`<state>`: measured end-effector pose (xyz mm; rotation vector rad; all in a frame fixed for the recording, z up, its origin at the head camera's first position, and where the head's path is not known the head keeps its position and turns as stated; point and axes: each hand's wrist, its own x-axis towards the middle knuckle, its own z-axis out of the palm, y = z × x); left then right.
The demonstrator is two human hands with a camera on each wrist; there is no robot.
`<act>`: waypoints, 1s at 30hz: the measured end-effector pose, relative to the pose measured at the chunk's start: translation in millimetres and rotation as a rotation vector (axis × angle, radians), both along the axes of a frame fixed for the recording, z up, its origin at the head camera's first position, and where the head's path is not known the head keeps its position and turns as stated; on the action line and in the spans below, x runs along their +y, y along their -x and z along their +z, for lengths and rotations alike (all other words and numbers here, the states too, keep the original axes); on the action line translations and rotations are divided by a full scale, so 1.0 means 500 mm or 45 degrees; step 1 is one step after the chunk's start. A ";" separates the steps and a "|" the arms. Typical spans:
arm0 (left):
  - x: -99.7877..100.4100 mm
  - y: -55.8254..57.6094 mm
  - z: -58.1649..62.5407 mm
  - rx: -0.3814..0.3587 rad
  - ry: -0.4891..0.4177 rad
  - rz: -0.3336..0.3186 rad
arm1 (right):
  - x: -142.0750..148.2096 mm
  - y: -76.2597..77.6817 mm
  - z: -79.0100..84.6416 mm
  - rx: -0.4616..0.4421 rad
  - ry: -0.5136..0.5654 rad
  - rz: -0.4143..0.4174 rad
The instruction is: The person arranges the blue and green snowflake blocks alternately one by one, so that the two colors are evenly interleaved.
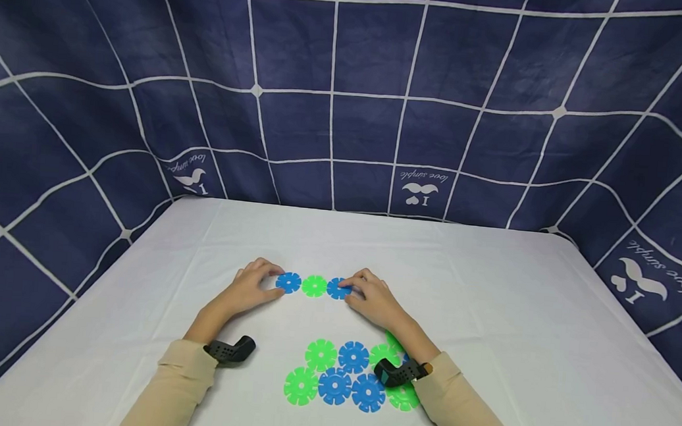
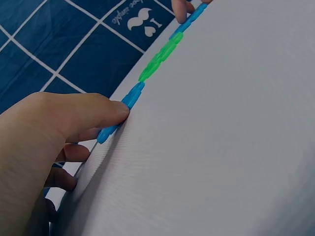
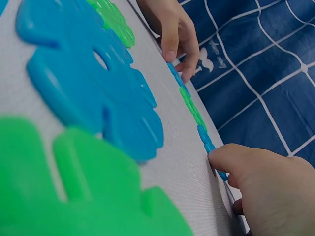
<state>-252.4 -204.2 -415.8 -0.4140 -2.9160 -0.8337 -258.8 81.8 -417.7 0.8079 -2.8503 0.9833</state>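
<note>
A short row of three flat, notched plastic discs lies on the white cloth: a blue disc at the left, a green disc in the middle and another blue disc at the right. My left hand pinches the left blue disc by its edges between thumb and fingers. At the other end, my right hand grips the right blue disc, thumb at its near edge and a fingertip over its far part. Neither hand touches the green disc. In the left wrist view the three discs line up edge to edge.
Nearer me, several loose blue discs and green discs lie in a cluster, partly hidden under my right forearm. The white-covered table ends at a dark blue gridded curtain at the back and sides.
</note>
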 end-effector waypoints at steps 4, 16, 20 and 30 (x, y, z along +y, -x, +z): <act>-0.003 0.001 -0.002 0.002 -0.026 0.007 | -0.001 0.001 -0.001 0.009 0.000 -0.001; 0.000 0.004 -0.010 0.009 -0.035 0.060 | -0.011 0.001 -0.002 0.025 -0.019 -0.037; 0.000 0.006 -0.010 0.011 -0.028 0.068 | -0.015 0.000 -0.001 0.028 0.002 -0.051; -0.002 0.004 -0.013 0.035 -0.021 0.073 | -0.025 0.003 -0.011 0.052 -0.003 -0.091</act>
